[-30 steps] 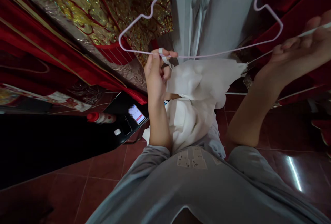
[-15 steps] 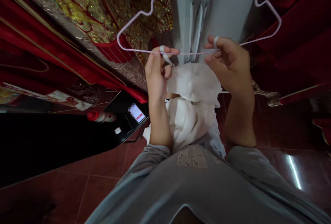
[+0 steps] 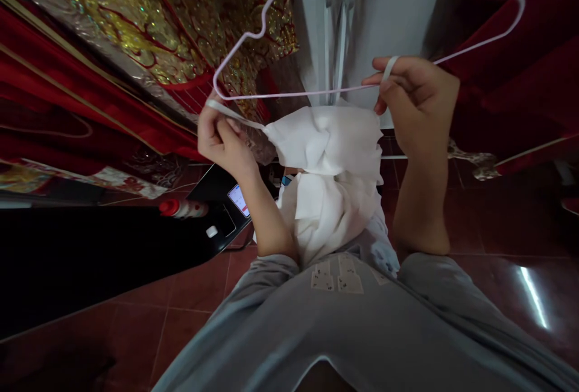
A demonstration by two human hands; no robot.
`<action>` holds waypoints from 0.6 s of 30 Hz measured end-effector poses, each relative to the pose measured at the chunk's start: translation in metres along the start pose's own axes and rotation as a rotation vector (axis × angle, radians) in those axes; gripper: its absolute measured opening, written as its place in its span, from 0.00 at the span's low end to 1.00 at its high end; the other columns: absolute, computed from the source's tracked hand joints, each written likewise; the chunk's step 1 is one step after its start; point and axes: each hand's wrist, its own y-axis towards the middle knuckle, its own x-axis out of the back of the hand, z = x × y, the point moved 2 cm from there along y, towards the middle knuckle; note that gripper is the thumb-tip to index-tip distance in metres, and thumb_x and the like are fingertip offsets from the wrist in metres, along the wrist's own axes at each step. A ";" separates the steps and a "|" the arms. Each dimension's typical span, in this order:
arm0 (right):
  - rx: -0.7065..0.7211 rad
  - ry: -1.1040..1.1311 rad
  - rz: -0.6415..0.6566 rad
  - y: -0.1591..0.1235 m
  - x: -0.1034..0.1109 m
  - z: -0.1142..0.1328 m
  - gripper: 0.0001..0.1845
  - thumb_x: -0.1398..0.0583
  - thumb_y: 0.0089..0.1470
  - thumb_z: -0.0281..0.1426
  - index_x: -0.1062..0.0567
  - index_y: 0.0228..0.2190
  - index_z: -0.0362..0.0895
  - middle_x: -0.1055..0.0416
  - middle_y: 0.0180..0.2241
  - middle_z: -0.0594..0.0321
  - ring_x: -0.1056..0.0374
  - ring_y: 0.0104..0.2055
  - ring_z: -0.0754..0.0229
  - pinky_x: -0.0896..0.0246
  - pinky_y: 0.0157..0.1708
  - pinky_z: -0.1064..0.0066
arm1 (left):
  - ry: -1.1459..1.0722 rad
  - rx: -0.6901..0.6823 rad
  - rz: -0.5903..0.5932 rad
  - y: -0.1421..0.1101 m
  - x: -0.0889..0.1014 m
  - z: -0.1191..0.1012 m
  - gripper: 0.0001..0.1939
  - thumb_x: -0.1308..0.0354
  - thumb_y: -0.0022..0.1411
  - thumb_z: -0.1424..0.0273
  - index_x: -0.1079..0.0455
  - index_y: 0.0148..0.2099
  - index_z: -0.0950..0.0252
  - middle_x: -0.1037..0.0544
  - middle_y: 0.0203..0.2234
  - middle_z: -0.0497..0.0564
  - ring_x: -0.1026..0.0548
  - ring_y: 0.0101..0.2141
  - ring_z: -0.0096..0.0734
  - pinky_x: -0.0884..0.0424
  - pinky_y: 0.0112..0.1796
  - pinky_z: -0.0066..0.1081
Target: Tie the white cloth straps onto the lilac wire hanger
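A pale pink clothes hanger [image 3: 289, 94] hangs upright in front of me, its top outside the view. My right hand [image 3: 420, 99] is closed on its lower bar toward the right side, with a white loop [image 3: 389, 69] around the index finger. My left hand [image 3: 226, 139] is just below the hanger's left corner, fingers curled, with a white strap [image 3: 239, 117] stretched over the index finger. That strap runs to the upper left corner of a white cloth garment [image 3: 332, 139], which hangs in folds below the bar and against my body.
On the left is a black table [image 3: 113, 247] bearing a red-capped bottle [image 3: 183, 208], a phone with a lit screen [image 3: 239, 200] and a small white case [image 3: 211, 231]. Red and gold sequined garments [image 3: 181, 24] hang at the left. Dark red cloth [image 3: 511, 90] hangs at the right.
My left hand has moved left and down from the bar to near the hanger's corner, drawing the strap out. My right hand and the hanger's right end have shifted right.
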 end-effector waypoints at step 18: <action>0.029 0.034 -0.085 0.004 0.002 -0.011 0.09 0.40 0.59 0.36 0.19 0.38 0.52 0.24 0.30 0.63 0.42 0.21 0.65 0.48 0.25 0.67 | 0.148 -0.101 0.878 0.048 -0.045 -0.031 0.13 0.37 0.70 0.85 0.25 0.51 0.64 0.21 0.48 0.40 0.28 0.53 0.37 0.33 0.60 0.38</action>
